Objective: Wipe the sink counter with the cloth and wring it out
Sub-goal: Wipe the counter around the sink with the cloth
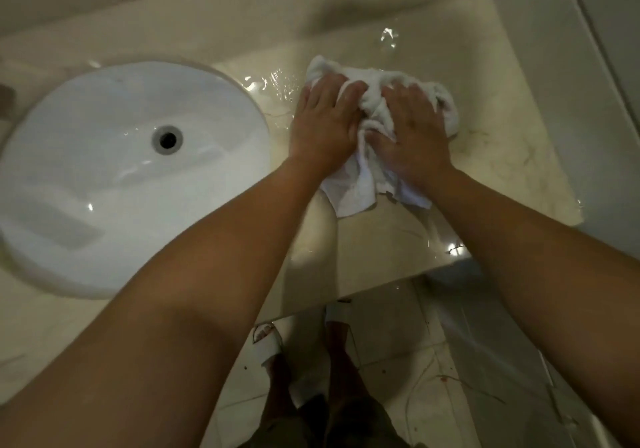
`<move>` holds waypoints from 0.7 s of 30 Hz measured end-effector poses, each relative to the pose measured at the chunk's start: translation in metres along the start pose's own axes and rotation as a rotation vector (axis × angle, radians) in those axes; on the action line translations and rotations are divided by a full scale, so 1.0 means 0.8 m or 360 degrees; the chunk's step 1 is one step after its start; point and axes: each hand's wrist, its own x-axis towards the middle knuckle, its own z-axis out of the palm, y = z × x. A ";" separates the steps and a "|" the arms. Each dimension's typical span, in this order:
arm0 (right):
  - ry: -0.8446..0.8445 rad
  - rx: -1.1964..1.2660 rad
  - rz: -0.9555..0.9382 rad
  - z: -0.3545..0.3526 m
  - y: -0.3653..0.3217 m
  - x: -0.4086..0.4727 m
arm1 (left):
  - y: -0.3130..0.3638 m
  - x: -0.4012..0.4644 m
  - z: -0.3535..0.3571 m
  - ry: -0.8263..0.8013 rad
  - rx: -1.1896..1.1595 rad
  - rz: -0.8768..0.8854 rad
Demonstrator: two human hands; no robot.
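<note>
A crumpled white cloth (358, 184) lies on the wet beige stone counter (505, 160), to the right of the sink basin. My left hand (323, 125) presses down on the cloth's left part with its fingers stretched forward. My right hand (412, 132) lies flat on the right part with fingers spread. The cloth bunches up in a ridge between the two hands, and a loose end trails back towards the counter's front edge. Water glistens on the counter around the cloth.
A round white sink basin (121, 177) with a dark drain (167, 139) is set into the counter on the left. The counter's front edge runs below my forearms. Beneath it are a tiled floor (433, 361) and my feet in white slippers (266, 340).
</note>
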 end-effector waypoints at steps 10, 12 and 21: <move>-0.0104 0.0032 -0.0461 0.035 -0.054 -0.031 | -0.010 -0.107 -0.053 0.0020 0.0057 -0.0412; -0.0101 0.0064 -0.0528 0.037 -0.061 -0.044 | -0.003 -0.131 -0.057 0.0026 0.0067 -0.0490; -0.0198 0.0110 -0.0615 0.042 -0.089 -0.122 | 0.023 -0.224 -0.084 -0.0077 0.0162 -0.0635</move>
